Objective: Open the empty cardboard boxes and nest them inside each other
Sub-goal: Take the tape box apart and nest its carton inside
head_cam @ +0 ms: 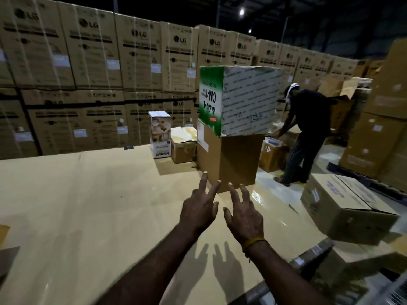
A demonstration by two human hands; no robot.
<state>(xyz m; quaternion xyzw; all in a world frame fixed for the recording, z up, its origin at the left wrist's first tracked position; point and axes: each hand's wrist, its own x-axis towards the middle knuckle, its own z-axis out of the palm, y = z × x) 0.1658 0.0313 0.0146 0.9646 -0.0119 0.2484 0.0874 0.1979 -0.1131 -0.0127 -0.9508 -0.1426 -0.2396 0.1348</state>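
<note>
A plain brown cardboard box [233, 159] stands on the cardboard-covered floor ahead of me. On top of it sits a white and green printed box [246, 100], upside down and turned slightly. My left hand [199, 209] and my right hand [244, 213] are stretched out side by side in front of the brown box, fingers spread, holding nothing and not touching it. A small white printed box [160, 135] and a low brown box [183, 143] stand to the left of the stack. A brown box [345, 205] with loose top flaps lies at the right.
Flat cardboard sheets [77, 205] cover the floor on the left. A wall of tall stacked cartons [92, 73] runs across the back. A person in dark clothes [308, 133] bends over boxes behind the stack. More cartons [381, 128] pile up at the far right.
</note>
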